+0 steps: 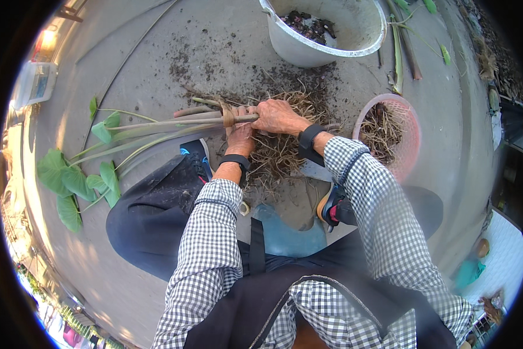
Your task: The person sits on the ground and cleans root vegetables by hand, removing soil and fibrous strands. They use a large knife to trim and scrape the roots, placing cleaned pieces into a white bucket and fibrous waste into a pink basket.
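Observation:
A leafy plant, seemingly taro, lies across in front of me, its long stalks (174, 126) stretching left to broad green leaves (76, 179). My left hand (240, 138) grips the stalks from below near their base, close to a brown dried strip (227, 114). Right beside it, my right hand (279, 115) is closed around the stalk end; its fingertips are partly hidden. Under and behind both hands spreads a mass of pale, stringy roots (276, 159) with soil. A flat grey piece (316, 171), perhaps a blade, shows partly beneath my right wrist.
A whitish bucket (327, 53) with dark clumps inside stands at the front. To the right is a pink plastic basket (412, 131) holding roots (380, 135). Cut stalks (407, 52) lie beyond it. Between my legs is a blue plastic seat (287, 233). Loose soil (202, 61) dots the concrete.

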`<state>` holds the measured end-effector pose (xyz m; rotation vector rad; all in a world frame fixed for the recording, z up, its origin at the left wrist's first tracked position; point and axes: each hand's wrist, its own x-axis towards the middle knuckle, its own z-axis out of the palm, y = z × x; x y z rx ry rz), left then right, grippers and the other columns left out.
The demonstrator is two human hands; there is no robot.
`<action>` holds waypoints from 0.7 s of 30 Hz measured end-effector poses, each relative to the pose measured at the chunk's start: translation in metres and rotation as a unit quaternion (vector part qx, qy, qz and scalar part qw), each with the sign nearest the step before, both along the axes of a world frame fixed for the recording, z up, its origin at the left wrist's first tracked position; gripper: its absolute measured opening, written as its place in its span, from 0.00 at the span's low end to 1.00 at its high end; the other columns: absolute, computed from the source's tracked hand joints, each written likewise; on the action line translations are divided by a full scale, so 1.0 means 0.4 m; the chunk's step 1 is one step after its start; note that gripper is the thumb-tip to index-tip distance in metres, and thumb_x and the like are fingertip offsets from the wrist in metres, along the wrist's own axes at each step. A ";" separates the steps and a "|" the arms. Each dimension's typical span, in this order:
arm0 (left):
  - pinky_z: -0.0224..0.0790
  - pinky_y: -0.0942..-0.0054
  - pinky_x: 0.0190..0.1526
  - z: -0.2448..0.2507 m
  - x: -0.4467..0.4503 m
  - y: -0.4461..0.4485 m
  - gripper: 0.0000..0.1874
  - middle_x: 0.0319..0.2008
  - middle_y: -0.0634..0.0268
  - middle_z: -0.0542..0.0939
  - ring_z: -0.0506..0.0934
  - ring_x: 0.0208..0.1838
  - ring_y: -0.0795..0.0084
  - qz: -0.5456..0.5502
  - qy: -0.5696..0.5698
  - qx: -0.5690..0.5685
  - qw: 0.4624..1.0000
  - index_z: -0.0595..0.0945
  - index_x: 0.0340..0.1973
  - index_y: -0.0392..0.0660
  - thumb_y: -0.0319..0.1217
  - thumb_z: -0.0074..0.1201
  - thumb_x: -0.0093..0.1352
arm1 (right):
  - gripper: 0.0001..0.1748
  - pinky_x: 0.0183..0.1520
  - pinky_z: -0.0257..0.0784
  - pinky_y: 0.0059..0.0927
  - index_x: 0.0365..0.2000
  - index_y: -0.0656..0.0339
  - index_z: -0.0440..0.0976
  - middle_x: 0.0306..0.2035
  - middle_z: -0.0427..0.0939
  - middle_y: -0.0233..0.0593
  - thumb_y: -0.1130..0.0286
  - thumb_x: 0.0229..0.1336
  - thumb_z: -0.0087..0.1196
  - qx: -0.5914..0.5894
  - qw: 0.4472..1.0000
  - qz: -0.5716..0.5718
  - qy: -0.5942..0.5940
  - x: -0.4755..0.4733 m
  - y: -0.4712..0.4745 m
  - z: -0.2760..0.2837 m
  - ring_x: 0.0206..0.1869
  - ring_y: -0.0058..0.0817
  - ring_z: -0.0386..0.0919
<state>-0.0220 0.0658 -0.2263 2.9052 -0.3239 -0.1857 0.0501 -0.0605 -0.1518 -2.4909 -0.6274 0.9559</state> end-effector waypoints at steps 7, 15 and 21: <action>0.58 0.46 0.47 0.002 0.060 0.012 0.24 0.45 0.64 0.71 0.68 0.50 0.56 0.013 0.035 0.074 0.997 0.69 0.50 0.52 0.41 0.54 0.60 | 0.18 0.33 0.72 0.45 0.24 0.64 0.77 0.21 0.76 0.54 0.56 0.52 0.52 0.064 0.997 0.006 -0.035 0.002 -0.047 0.052 0.27 0.51 0.76; 0.60 0.47 0.45 -0.048 0.130 0.040 0.20 0.44 0.62 0.73 0.70 0.48 0.57 -0.038 0.076 0.072 0.994 0.72 0.47 0.50 0.41 0.53 0.60 | 0.11 0.35 0.70 0.41 0.22 0.65 0.74 0.16 0.73 0.50 0.66 0.47 0.53 0.139 0.974 0.006 -0.179 -0.043 -0.114 0.101 0.25 0.47 0.74; 0.59 0.51 0.51 -0.112 0.173 0.049 0.23 0.49 0.58 0.73 0.69 0.53 0.53 0.009 0.199 0.118 0.973 0.71 0.51 0.47 0.44 0.51 0.64 | 0.09 0.34 0.68 0.41 0.23 0.64 0.72 0.15 0.72 0.48 0.68 0.42 0.55 0.096 0.977 -0.035 -0.187 -0.099 -0.195 0.188 0.23 0.44 0.74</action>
